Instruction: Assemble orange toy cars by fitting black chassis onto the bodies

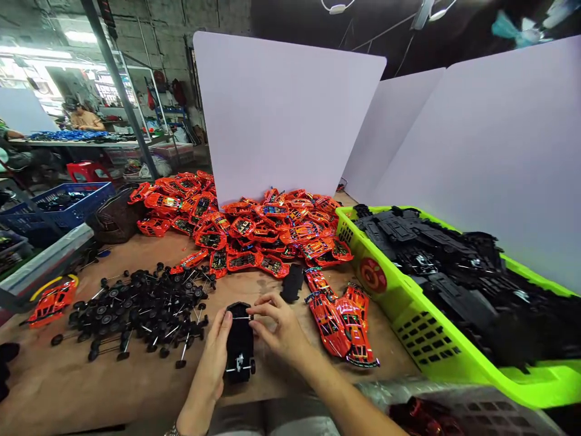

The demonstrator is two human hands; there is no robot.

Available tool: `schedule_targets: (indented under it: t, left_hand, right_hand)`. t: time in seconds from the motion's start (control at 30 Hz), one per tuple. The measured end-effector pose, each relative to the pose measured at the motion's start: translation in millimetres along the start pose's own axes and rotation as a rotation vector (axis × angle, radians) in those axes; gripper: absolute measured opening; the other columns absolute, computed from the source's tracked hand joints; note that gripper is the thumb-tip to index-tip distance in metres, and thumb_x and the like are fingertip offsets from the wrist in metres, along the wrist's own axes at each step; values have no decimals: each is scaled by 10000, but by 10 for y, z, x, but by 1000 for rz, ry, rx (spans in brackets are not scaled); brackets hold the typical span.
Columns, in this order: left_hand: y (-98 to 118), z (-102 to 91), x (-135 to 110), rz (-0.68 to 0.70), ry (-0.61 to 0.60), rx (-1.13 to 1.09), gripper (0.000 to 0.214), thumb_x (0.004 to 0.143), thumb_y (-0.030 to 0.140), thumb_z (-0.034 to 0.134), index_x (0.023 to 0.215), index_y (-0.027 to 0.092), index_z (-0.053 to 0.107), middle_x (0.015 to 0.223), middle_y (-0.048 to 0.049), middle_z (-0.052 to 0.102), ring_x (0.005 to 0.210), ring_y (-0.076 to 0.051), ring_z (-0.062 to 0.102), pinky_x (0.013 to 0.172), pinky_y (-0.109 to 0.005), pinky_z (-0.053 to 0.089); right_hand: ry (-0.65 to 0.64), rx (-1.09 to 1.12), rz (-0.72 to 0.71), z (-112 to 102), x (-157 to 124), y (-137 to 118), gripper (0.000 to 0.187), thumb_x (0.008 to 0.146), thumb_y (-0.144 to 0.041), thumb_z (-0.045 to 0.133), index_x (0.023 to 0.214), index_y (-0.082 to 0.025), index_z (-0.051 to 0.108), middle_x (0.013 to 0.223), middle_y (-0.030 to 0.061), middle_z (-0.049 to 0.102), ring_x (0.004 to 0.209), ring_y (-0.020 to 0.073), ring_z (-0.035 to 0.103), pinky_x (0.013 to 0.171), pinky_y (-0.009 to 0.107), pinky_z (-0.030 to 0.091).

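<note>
Head view: our left hand [211, 348] and right hand [278, 324] close narrowly on a black plastic toy-car chassis [239, 345], its long axis running nearly straight away from us, with a small black wheel [252, 366] at the near end. It sits over the tan bench [59, 378], just beside glossy orange car shells [338, 324] and near a heap of black wheel-axle sets [140, 309].

The toy car base [239, 342] sits between the left hand [211, 348] and the right hand [276, 321], on the table [136, 381]. A heap of toy car shells [254, 233] lies behind it (a very big heap), a heap of toy wheels [140, 309] lies to the left, and a plastic basket [408, 315] sits to the right.
</note>
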State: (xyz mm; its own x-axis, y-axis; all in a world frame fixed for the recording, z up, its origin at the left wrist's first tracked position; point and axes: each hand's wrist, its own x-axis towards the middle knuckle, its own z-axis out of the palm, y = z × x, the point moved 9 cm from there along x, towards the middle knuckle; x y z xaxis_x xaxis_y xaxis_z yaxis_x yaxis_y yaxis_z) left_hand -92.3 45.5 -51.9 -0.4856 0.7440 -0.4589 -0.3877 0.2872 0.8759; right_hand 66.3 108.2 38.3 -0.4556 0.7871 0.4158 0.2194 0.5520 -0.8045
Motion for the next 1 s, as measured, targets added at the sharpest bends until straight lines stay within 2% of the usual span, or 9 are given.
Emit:
schedule_targets:
  t: [0.13,0.23,0.33,0.5,0.63,0.73,0.8,0.9,1.0]
  left_hand:
    - [-72,88,-47,-103,-28,-115,326,847,354,680,1164,298,625,1379,-16,613,1301,-228,544,1062,-371,458]
    - [-96,166,-43,-141,-135,-245,299,848,337,673,1137,265,645,1213,-31,707,1098,-226,681,883,-336,572]
    - [-135,169,-29,-201,-196,-288,337,853,404,658,1140,226,655,1070,-69,751,931,-246,737,751,-343,604]
    - [-139,159,-47,-285,-255,-323,467,907,497,540,1232,171,625,987,-124,768,817,-265,751,697,-393,609]
    - [-69,67,-53,-253,-296,-406,467,942,474,481,1243,144,619,999,-139,768,852,-260,745,760,-409,609]
    - [-82,-89,-71,-261,-276,-449,466,949,471,466,1264,161,613,1016,-128,767,878,-260,743,797,-419,603]
    - [-99,-171,-103,-272,-258,-458,468,944,472,476,1267,165,618,1019,-126,767,888,-265,743,811,-425,600]
    - [-119,-219,-171,-297,-239,-473,473,942,477,478,1256,159,633,1026,-130,768,913,-273,740,836,-427,593]
    - [-109,-262,-231,-292,-213,-490,479,948,487,459,1249,162,640,1051,-128,768,939,-272,737,852,-414,588]
  right_hand:
    - [4,258,188,86,-29,169,115,878,-249,630,983,-205,641,944,28,649,838,162,675,758,283,573]
    - [-58,297,252,199,29,319,133,866,-268,637,966,-193,593,907,14,640,746,147,665,663,256,555]
    - [-157,51,150,215,326,348,138,879,-262,636,994,-188,622,975,31,623,818,150,647,739,268,534]
    - [-288,-681,-94,382,1079,351,383,909,-157,555,1287,-217,551,1258,110,570,1155,246,506,982,389,402]
    - [-364,-754,-123,540,1364,423,380,923,-87,454,1252,-222,589,1110,107,647,1078,244,537,964,384,378]
    - [-325,-756,-91,388,1349,412,381,874,-77,489,1228,-183,584,1122,122,643,1067,256,551,924,374,398]
    - [-259,-702,-40,220,1263,370,492,849,-111,530,1335,-170,478,1131,108,635,1001,232,585,856,340,436]
    - [-185,-359,94,133,1005,325,730,820,-192,603,1467,-214,265,970,11,645,760,159,613,703,270,473]
    - [-142,-64,197,304,632,287,536,830,-262,627,1329,-236,432,911,-7,645,710,144,619,652,254,477]
